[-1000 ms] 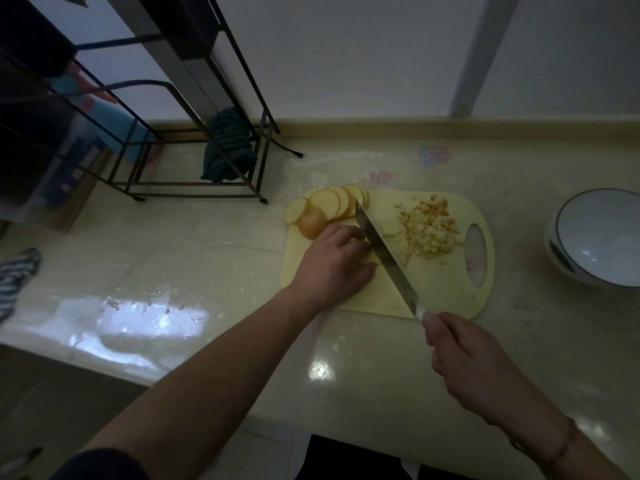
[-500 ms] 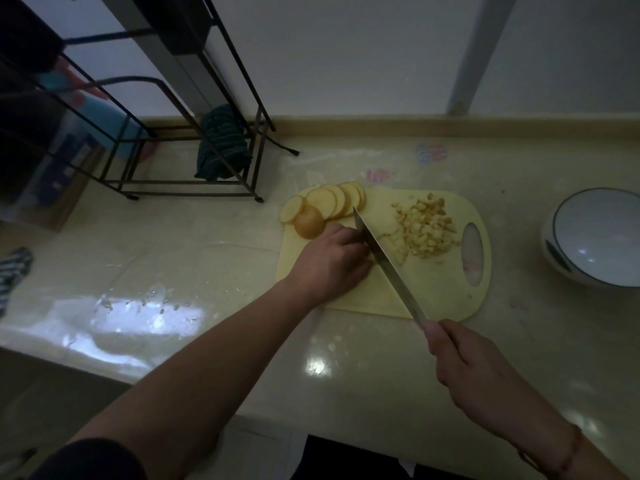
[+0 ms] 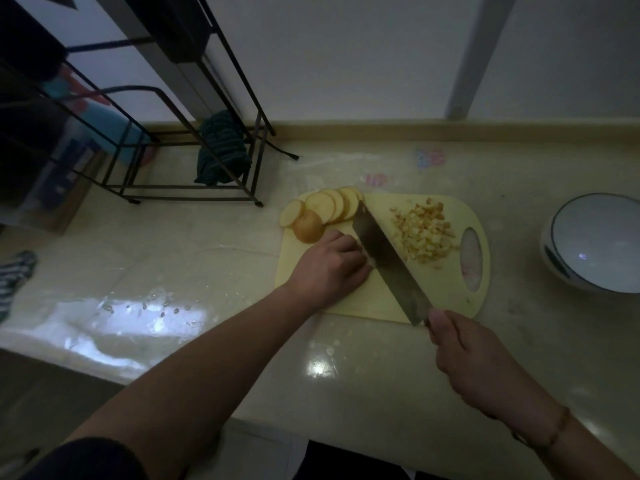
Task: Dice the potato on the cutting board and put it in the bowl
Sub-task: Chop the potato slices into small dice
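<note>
Dim light falls over a pale glossy worktop point(image 3: 381, 375) with a wall along its far edge. Near the middle sits a yellow cutting board point(image 3: 446, 299). On the board's far left corner lie fanned potato slices point(image 3: 332, 206) and a rounded potato end piece point(image 3: 307, 226); toward its right end, by the handle hole, is a heap of potato dice point(image 3: 424, 233). The empty bowl point(image 3: 602, 244) stands apart, near the worktop's right edge.

The left hand point(image 3: 329, 268) presses down with curled fingers on something it hides, probably the potato strips being cut. The right hand point(image 3: 460, 351) grips the handle of the knife point(image 3: 388, 261), whose broad blade runs diagonally just beside the left knuckles.

To dice well, I judge the blade should ride against tucked knuckles, fingertips pulled back, with even, straight-down cuts, sliding the holding hand away a little after each. A dark wire rack point(image 3: 187, 140) with a green cloth point(image 3: 221, 150) stands at the far left.
</note>
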`<state>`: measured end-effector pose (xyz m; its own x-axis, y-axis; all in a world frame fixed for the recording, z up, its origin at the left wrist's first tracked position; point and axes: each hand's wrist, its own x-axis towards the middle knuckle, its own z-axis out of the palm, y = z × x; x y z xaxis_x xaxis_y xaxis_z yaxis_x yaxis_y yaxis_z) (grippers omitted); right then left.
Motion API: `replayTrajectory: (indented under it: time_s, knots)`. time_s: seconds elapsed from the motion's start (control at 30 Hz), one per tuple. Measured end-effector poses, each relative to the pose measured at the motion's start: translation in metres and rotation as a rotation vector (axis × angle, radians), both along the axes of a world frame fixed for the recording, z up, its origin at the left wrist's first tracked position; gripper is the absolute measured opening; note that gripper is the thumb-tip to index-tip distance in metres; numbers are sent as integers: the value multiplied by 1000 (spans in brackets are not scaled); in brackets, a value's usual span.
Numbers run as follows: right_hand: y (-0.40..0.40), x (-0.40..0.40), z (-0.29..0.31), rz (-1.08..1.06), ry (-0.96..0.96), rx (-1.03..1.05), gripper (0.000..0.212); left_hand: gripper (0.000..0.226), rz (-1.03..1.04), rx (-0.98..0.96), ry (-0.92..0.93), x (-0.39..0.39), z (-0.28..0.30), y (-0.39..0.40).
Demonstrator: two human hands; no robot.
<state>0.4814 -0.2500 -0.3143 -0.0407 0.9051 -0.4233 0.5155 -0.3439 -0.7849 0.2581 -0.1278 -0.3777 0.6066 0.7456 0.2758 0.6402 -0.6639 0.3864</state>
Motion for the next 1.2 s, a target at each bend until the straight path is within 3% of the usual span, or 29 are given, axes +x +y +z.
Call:
replayTrajectory:
  time_s: [0.17, 0.43, 0.9, 1.2]
  knots:
    - [-3, 11, -3, -127, 119, -138, 52, 21, 11, -30, 8, 1, 3, 1]
    - [-8, -1, 4, 2, 37, 45, 60, 14, 20, -1, -31, -9, -2, -8]
    - [-18, -7, 7, 61, -35, 79, 36, 14, -2, -20, 19, -8, -1, -1]
    - [-24, -10, 3, 63, -66, 104, 49, 22, -15, -8, 26, -6, 0, -1]
